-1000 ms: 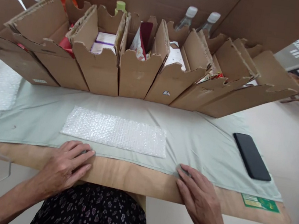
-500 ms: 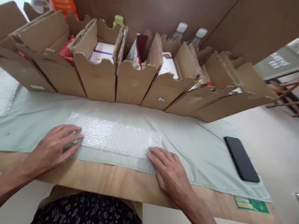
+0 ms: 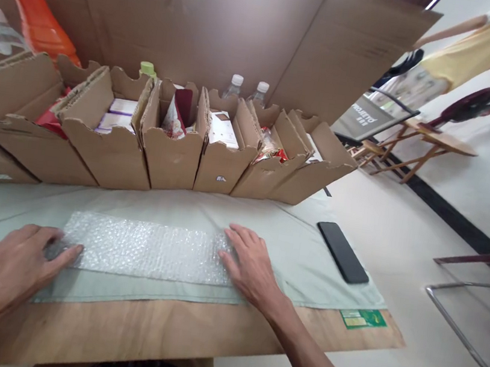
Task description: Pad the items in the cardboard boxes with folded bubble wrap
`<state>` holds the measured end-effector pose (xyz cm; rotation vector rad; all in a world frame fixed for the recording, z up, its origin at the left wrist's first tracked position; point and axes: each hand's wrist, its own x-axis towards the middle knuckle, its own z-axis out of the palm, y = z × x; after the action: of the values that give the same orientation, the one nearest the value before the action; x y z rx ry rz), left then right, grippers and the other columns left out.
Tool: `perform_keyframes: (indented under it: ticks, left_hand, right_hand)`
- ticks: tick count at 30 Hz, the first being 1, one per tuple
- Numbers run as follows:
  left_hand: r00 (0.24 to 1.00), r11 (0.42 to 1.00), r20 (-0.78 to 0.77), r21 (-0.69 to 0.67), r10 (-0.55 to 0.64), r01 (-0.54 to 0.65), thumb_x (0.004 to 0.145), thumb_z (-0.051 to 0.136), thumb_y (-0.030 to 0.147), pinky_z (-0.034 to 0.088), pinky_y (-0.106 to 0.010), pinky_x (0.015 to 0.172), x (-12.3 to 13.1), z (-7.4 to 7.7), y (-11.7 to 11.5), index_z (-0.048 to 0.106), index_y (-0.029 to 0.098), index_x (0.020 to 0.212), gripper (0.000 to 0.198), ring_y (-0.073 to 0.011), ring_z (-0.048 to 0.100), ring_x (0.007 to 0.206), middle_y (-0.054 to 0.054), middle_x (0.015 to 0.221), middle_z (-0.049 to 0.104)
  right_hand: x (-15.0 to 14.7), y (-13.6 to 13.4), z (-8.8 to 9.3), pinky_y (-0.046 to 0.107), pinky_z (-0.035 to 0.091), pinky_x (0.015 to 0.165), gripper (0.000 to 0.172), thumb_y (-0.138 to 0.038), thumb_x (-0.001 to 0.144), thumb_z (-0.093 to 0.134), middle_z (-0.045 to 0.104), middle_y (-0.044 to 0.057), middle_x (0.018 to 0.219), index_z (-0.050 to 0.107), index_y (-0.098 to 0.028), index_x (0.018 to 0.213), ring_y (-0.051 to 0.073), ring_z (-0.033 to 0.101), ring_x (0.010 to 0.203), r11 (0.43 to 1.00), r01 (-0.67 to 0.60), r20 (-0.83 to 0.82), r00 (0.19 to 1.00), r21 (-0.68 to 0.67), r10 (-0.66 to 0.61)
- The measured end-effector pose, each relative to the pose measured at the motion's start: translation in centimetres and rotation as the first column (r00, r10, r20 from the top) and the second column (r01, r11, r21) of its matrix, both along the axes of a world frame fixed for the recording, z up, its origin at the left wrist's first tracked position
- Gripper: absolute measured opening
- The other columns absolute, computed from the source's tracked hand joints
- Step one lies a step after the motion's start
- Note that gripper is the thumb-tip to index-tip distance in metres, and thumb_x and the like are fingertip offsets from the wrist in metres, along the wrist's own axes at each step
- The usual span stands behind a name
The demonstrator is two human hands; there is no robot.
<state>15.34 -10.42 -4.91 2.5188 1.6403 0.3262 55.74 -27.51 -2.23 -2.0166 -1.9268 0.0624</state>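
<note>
A long folded strip of clear bubble wrap lies flat on the pale green cloth. At its left end is my left hand, thumb and fingers apart, with the fingertips at the edge of the wrap and slightly blurred. A greyish patch shows between that thumb and forefinger; I cannot make out what it is. My right hand rests at the opposite end, fingers spread, thumb and fingertips touching the wrap.
Cardboard bins with boxes and packets stand in a row behind the wrap. Bottles, one an orange bottle, stand behind them. A black phone and a green card lie right. Beyond are a person and a wooden stool.
The view has swung to the right, bringing a person and stool into sight. My right hand has shifted up along the wrap's right end. Both hands stay by the wrap.
</note>
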Motion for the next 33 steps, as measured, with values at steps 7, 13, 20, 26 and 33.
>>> perform_keyframes:
  ticks: [7,13,20,26,33]
  left_hand:
    - [0.982,0.996,0.165,-0.011,0.087,-0.087,0.092,0.057,0.042,0.05,-0.029,0.064,1.7,0.8,-2.5,0.065,0.028,0.088,0.017,-0.0204,0.066,0.067,0.004,0.085,0.073]
    - [0.959,0.974,0.208,-0.158,0.194,-0.162,0.094,0.055,0.041,0.047,-0.024,0.064,3.7,3.5,-2.5,0.067,0.027,0.102,0.021,-0.0149,0.061,0.058,0.008,0.079,0.074]
    - [0.965,0.995,0.243,0.056,-0.097,0.086,0.093,0.05,0.035,0.053,-0.029,0.073,7.8,6.1,-0.7,0.068,0.023,0.119,0.034,-0.0216,0.074,0.078,-0.001,0.097,0.081]
    - [0.88,0.861,0.143,0.325,-0.453,0.391,0.097,0.047,0.023,0.055,-0.038,0.086,13.3,5.6,2.0,0.069,0.019,0.123,0.034,-0.0268,0.075,0.1,-0.01,0.115,0.079]
    - [0.742,0.791,0.276,0.264,-0.61,0.552,0.095,0.059,0.021,0.051,-0.054,0.105,13.7,4.9,-4.1,0.061,0.014,0.135,0.04,-0.0317,0.061,0.124,-0.016,0.129,0.069]
  right_hand:
    - [-2.2,-0.2,-1.2,0.044,0.054,0.097,0.01,-0.013,0.093,0.059,0.072,0.013,0.128,0.065,-0.02,0.097,0.027,0.067,0.118,0.999,-0.038,-0.085,0.996,-0.013,0.037]
    - [-2.9,-4.0,-0.1,0.03,0.056,0.083,0.024,-0.015,0.093,0.053,0.075,0.004,0.107,0.062,-0.022,0.115,0.017,0.072,0.09,0.999,0.021,-0.484,0.874,-0.048,-0.042]
    - [-5.8,-7.1,-0.3,0.024,0.049,0.064,0.051,-0.021,0.094,0.053,0.071,0.0,0.092,0.053,-0.025,0.144,0.012,0.061,0.067,0.974,-0.064,-0.737,0.665,-0.219,-0.122]
    - [-7.9,-9.6,-0.9,0.025,0.051,0.069,0.05,-0.028,0.099,0.053,0.069,0.001,0.09,0.056,-0.026,0.149,0.013,0.061,0.071,0.969,-0.051,-0.787,0.595,-0.242,-0.165]
    - [-7.8,-8.8,0.3,0.033,0.057,0.085,0.03,-0.027,0.098,0.056,0.077,0.007,0.104,0.076,-0.023,0.12,0.02,0.071,0.09,0.965,-0.148,-0.735,0.675,-0.216,-0.061]
